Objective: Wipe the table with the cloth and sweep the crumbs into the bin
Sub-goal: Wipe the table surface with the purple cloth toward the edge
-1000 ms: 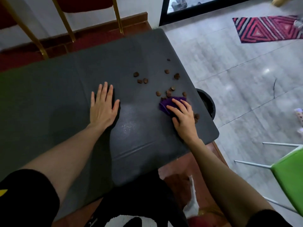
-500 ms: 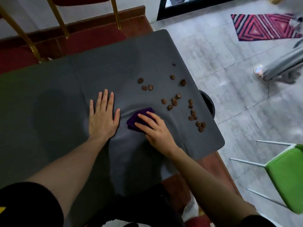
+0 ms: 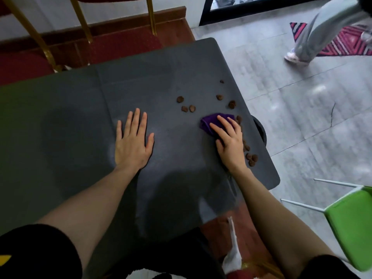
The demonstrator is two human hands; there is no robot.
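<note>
From the head camera I see my left hand (image 3: 132,141) lying flat on the dark grey table (image 3: 80,117), fingers straight and slightly spread, holding nothing. My right hand (image 3: 229,141) presses down on the purple cloth (image 3: 209,122) with straight fingers, near the table's right edge. Brown crumbs (image 3: 186,104) lie scattered beyond the cloth, and more sit just right of my right hand, close to the edge. The black bin (image 3: 260,129) peeks out below that edge, beside the cloth. A green chair (image 3: 350,224) stands at lower right.
</note>
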